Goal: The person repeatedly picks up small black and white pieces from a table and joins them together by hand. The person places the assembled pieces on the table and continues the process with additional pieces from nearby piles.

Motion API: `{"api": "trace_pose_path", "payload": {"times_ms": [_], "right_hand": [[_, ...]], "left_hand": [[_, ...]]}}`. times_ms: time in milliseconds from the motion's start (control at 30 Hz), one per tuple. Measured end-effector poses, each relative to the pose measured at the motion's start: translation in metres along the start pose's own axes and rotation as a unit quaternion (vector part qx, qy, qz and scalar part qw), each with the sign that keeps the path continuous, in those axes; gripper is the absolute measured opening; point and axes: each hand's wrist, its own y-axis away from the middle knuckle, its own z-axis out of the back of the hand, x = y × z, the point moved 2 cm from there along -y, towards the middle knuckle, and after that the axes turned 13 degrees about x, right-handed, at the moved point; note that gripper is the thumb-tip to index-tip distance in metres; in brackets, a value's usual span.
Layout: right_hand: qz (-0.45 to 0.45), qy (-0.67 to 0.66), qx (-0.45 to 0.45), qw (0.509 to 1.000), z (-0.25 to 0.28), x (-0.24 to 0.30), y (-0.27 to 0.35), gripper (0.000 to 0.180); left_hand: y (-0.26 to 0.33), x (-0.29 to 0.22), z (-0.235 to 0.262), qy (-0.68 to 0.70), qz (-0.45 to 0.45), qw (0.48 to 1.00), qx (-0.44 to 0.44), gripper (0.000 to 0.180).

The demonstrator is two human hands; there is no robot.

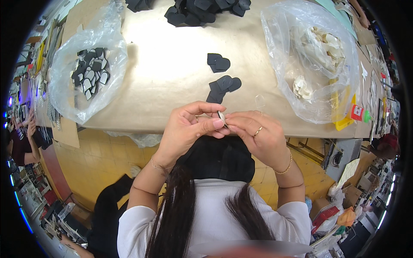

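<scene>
My left hand [186,124] and my right hand [263,134] meet just above the table's near edge. Between their fingertips is a small black piece with a pale side [221,115], seen nearly edge-on. The left thumb and fingers pinch it, while the right fingertips press at its other side. Just beyond lies a group of flat, round-ended black pieces [223,84], overlapping one another. A second small group of black pieces [219,63] sits farther away. To the right of these, a thin pale rounded piece [260,101] rests on the paper-covered table [163,81].
At left, an open clear plastic bag [62,96] holds black-and-white pieces [89,71]. Another clear bag [275,56] at right contains cream pieces [302,87]. Beside it are a yellow tray [344,124] and a red bottle with a green cap [358,113]. Black pieces [193,13] are heaped at the far edge.
</scene>
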Motion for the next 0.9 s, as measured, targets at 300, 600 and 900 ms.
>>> {"api": "trace_pose_path", "payload": {"times_ms": [300,600,900], "right_hand": [[-0.009,-0.017,0.0,1.0,0.0011,0.0011,-0.0016,0.015],[-0.022,-0.018,0.004,1.0,0.0009,0.0005,-0.0021,0.013],[-0.028,-0.019,0.01,0.999,0.0034,0.0013,-0.0023,0.013]], "left_hand": [[-0.002,0.0013,-0.0001,-0.007,-0.013,1.0,-0.012,0.032],[-0.0017,0.0004,-0.0021,-0.003,-0.007,1.0,-0.011,0.03],[-0.004,0.002,-0.0027,0.001,-0.01,1.0,-0.021,0.027]]}}
